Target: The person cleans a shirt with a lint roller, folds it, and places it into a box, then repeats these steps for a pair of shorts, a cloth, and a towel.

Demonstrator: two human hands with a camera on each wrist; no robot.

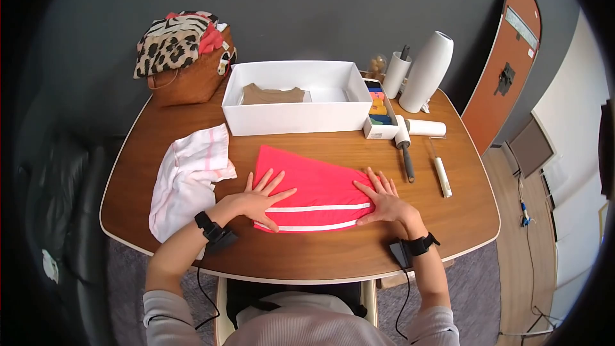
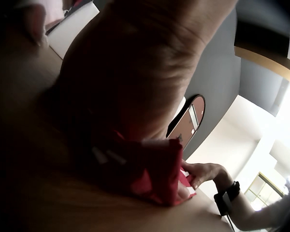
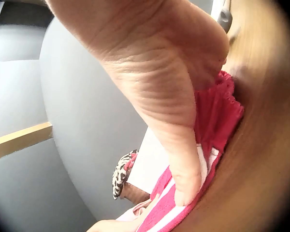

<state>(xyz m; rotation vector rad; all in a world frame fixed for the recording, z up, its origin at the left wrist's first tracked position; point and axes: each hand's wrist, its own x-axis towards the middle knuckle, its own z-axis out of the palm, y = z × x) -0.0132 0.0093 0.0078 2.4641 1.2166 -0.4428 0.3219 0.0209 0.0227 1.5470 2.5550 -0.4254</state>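
Note:
A bright pink-red cloth [image 1: 314,182] with two white stripes lies flat on the table. My left hand [image 1: 261,204] rests on its left part, fingers spread. On its right edge presses my right hand [image 1: 384,204], fingers also spread. In the left wrist view the left hand [image 2: 130,82] is dark over the red cloth [image 2: 159,169], its fingers mostly hidden. The right wrist view shows the right hand [image 3: 169,96] with its thumb along a white stripe of the cloth [image 3: 215,121].
Left of the cloth lies a white and pink cloth [image 1: 186,173]. Behind stand a white box [image 1: 295,118] with a brown garment, a brown basket [image 1: 186,86] of clothes and a small box [image 1: 382,131] of colourful items. Lint rollers [image 1: 426,128], a white stick [image 1: 442,177] and white vases [image 1: 427,70] are at right.

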